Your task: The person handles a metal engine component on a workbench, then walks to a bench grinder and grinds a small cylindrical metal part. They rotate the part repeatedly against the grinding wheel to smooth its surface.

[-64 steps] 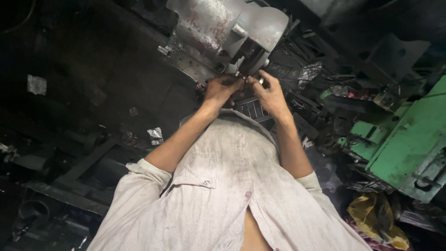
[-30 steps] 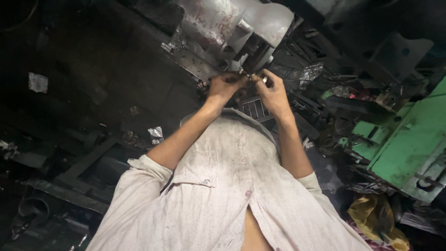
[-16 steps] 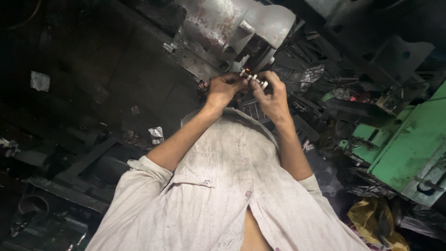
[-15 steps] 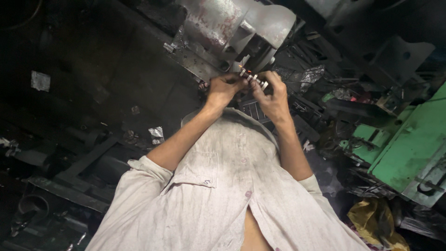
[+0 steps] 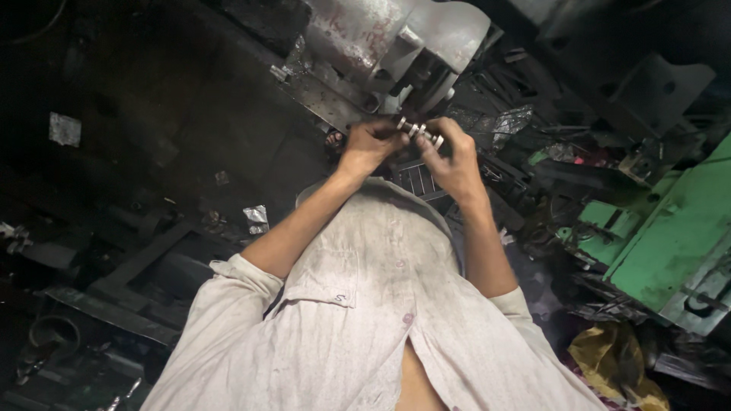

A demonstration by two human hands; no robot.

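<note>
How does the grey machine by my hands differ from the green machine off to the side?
The grey machine is rounded, dull silver with reddish stains; the green machine is flat-sided and painted bright green. The grey machine sits just beyond the left hand and right hand, which hold a small metal part; the green machine stands apart. Both look worn and grimy.

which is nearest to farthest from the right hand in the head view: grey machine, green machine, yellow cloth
From the right hand:
1. Grey machine, just above the hands.
2. Green machine, off at the right edge.
3. Yellow cloth, low in the bottom right corner.
</note>
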